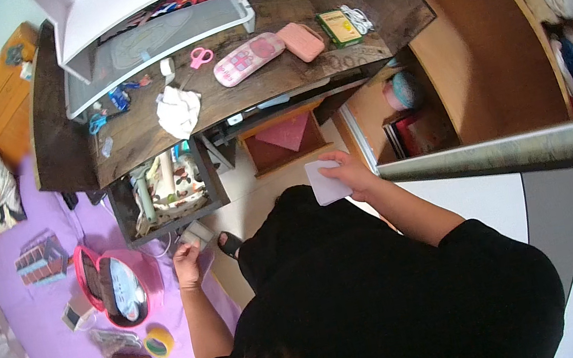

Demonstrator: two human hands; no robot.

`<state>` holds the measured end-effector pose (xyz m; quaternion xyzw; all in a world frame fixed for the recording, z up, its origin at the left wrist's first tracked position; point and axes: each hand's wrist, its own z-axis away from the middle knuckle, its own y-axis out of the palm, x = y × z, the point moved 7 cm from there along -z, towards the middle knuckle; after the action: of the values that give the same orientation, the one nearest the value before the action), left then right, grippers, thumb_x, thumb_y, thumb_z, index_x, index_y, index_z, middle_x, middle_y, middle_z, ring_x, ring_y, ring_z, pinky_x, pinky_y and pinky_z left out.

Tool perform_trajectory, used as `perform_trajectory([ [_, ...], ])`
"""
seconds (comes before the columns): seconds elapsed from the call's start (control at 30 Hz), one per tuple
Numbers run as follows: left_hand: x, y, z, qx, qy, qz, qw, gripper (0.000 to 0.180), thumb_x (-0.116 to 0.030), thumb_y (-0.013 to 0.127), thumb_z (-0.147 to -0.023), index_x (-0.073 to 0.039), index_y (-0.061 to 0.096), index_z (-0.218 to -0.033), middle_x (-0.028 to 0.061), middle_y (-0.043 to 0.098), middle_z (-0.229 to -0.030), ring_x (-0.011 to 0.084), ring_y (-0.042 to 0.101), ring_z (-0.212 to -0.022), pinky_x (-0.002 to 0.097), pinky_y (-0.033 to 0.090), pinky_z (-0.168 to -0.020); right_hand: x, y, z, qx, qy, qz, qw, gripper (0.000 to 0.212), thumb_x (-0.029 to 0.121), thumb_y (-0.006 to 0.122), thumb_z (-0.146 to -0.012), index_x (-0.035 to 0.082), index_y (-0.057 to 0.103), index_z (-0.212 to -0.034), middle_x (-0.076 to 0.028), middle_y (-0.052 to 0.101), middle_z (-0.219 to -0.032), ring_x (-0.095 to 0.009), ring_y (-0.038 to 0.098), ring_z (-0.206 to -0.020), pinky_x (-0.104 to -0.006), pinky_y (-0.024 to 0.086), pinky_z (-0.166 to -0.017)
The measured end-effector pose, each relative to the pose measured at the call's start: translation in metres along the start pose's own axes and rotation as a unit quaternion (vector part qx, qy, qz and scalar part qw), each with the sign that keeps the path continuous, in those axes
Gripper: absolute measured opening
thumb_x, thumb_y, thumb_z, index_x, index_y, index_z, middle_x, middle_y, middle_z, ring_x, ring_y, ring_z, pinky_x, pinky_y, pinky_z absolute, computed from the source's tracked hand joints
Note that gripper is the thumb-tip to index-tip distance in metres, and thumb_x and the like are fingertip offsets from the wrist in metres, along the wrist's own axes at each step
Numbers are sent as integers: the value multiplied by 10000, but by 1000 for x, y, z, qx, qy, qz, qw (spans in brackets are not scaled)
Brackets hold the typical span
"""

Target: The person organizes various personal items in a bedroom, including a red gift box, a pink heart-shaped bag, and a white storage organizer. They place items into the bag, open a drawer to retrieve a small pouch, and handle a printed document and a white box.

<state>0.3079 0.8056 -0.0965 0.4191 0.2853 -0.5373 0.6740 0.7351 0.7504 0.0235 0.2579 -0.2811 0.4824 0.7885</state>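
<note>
My right hand (351, 173) grips a flat white square with rounded corners (328, 182), like a small pad or card, in front of my black clothes. Lower and to the left, my left hand (188, 264) is closed with its fingertips pressed together; whether something small is between them I cannot make out. Just beyond those fingertips is a small grey boxy thing (198, 233), overlapping them in view. Above my left hand, a dark drawer (211, 206) is pulled out from the desk, holding a patterned cloth pouch (182, 193) and tubes.
On the dark wooden desk (135, 144) lie pink scissors (201, 57), a pink pencil case (249, 60), crumpled white cloth (178, 111) and a yellow-green box (340, 28). A purple bed (57, 311) at left bears an unzipped pink case (152, 275) and yellow tape (158, 342). Wooden shelving (485, 44) stands right.
</note>
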Motion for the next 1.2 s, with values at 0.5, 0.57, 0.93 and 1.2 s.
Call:
perform_trajectory([
  [0.5, -122, 31, 56, 88, 92, -247, 961, 95, -19, 601, -800, -41, 560, -717, 51, 585, -1005, 66, 540, -679, 209, 441, -600, -30, 9, 5, 52, -65, -74, 994, 168, 49, 578, -800, 54, 601, -967, -67, 601, -865, -155, 587, -748, -302, 502, -655],
  [0.57, -148, 74, 60, 123, 212, -347, 905, 106, 8, 599, -779, 1, 563, -680, 89, 533, -1146, 38, 506, -606, 200, 405, -518, -39, 13, 17, 43, -68, -94, 992, 173, 59, 577, -806, 51, 596, -978, -68, 603, -871, -157, 589, -749, -301, 502, -661],
  [0.93, -113, 123, 3, 181, 236, -676, 674, 77, -105, 617, -667, -30, 631, -675, 193, 580, -956, 338, 517, -1012, 365, 436, -836, -126, 13, 113, -67, -86, -141, 984, 224, 58, 552, -824, 10, 558, -1042, -94, 594, -932, -181, 591, -807, -310, 504, -703],
  [1.2, -111, 118, 9, 66, 326, -625, 706, 65, -67, 599, -662, -15, 631, -640, 189, 544, -1014, 330, 572, -856, 376, 475, -777, -213, -24, 175, -168, -74, -199, 963, 232, 72, 569, -819, -10, 560, -1036, -95, 602, -914, -165, 590, -773, -280, 501, -673],
])
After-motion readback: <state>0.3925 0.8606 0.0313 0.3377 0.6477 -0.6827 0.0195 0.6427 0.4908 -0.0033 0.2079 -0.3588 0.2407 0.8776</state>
